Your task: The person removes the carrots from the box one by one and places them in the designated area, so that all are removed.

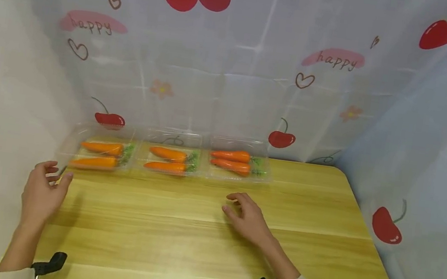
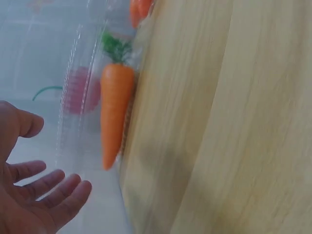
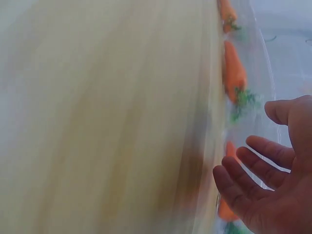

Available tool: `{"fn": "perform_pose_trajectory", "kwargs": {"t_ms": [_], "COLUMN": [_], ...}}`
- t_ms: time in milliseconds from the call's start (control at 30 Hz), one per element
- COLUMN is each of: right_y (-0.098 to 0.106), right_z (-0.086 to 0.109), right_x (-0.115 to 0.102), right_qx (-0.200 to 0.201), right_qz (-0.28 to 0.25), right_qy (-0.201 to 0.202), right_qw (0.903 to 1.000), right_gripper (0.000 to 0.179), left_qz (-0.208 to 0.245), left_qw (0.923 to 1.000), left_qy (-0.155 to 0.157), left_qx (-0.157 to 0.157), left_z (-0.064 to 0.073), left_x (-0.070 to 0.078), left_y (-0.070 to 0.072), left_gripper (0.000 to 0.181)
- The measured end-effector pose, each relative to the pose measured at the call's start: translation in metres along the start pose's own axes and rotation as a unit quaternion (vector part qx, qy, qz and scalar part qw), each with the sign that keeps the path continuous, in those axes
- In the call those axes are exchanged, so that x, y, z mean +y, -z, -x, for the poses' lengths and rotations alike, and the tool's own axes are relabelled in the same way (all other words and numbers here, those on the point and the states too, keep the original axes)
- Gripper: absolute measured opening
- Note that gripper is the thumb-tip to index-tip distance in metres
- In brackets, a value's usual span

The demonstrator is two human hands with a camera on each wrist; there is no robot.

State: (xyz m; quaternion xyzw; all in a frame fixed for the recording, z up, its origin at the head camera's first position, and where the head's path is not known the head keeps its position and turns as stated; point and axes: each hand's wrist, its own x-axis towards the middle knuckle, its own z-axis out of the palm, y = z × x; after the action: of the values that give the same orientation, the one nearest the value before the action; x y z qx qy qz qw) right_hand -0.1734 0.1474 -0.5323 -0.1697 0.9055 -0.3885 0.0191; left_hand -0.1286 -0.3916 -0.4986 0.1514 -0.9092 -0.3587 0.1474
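Note:
Three clear plastic boxes stand in a row at the table's back edge: the left box point(image 1: 77, 152), the middle box point(image 1: 142, 152) and the right box point(image 1: 204, 167). Each contains two orange carrots with green tops, such as the front left carrot point(image 1: 95, 161), the front middle carrot point(image 1: 165, 166) and the front right carrot point(image 1: 231, 166). My left hand point(image 1: 43, 192) hovers by the left box's near corner, fingers loosely bent, holding nothing. Well in front of the right box is my right hand point(image 1: 249, 219), empty, its fingers relaxed. Both wrist views show spread fingers near the boxes.
The wooden table point(image 1: 177, 232) extends in front of the boxes and to their right. A printed curtain point(image 1: 247, 90) with cherries and hearts hangs behind the table and on both sides. Black wrist mounts point(image 1: 50, 264) stick out from both forearms.

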Motion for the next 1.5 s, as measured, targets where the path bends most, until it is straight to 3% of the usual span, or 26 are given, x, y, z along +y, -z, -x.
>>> {"fn": "perform_pose_trajectory", "kwargs": {"t_ms": [300, 433, 500, 600, 700, 767, 867, 967, 1167, 1400, 1500], "right_y": [-0.018, -0.030, -0.035, -0.042, -0.045, -0.047, -0.048, -0.049, -0.056, -0.060, -0.062], "right_z": [-0.020, -0.023, -0.024, -0.025, -0.026, -0.028, -0.032, -0.036, -0.042, -0.047, -0.047], "right_x": [-0.014, -0.022, -0.024, -0.028, -0.031, -0.032, -0.034, -0.035, -0.039, -0.043, -0.044], "right_qx": [-0.023, -0.043, -0.054, -0.068, -0.078, -0.081, -0.084, -0.086, -0.107, -0.114, -0.118], "right_qz": [-0.032, -0.062, -0.075, -0.093, -0.107, -0.114, -0.126, -0.135, -0.153, -0.154, -0.148], "right_qy": [0.017, 0.019, 0.019, 0.019, 0.024, 0.028, 0.027, 0.024, 0.020, 0.030, 0.034], "right_qw": [0.9991, 0.9970, 0.9955, 0.9931, 0.9909, 0.9897, 0.9881, 0.9867, 0.9822, 0.9810, 0.9814], "right_gripper": [0.042, 0.044, 0.045, 0.046, 0.047, 0.048, 0.048, 0.046, 0.045, 0.045, 0.043], "left_qz": [0.009, 0.043, 0.090, 0.196, 0.307, 0.351, 0.385, 0.403, 0.432, 0.438, 0.451], "left_qw": [0.9959, 0.9914, 0.9861, 0.9676, 0.9349, 0.9170, 0.8983, 0.8857, 0.8650, 0.8538, 0.8408], "left_qy": [0.087, 0.107, 0.112, 0.131, 0.156, 0.175, 0.203, 0.228, 0.253, 0.274, 0.293], "left_qx": [-0.025, -0.062, -0.082, -0.091, -0.084, -0.072, -0.056, -0.034, 0.030, 0.061, 0.062], "left_z": [-0.021, -0.026, -0.027, -0.027, -0.029, -0.034, -0.043, -0.053, -0.064, -0.070, -0.072], "left_x": [-0.018, -0.025, -0.028, -0.032, -0.034, -0.034, -0.033, -0.032, -0.030, -0.029, -0.029], "left_y": [0.004, 0.009, 0.010, 0.007, 0.003, 0.002, 0.000, -0.002, -0.004, -0.003, -0.003], "left_gripper": [0.083, 0.087, 0.088, 0.087, 0.085, 0.084, 0.080, 0.065, 0.018, 0.014, 0.014]}}
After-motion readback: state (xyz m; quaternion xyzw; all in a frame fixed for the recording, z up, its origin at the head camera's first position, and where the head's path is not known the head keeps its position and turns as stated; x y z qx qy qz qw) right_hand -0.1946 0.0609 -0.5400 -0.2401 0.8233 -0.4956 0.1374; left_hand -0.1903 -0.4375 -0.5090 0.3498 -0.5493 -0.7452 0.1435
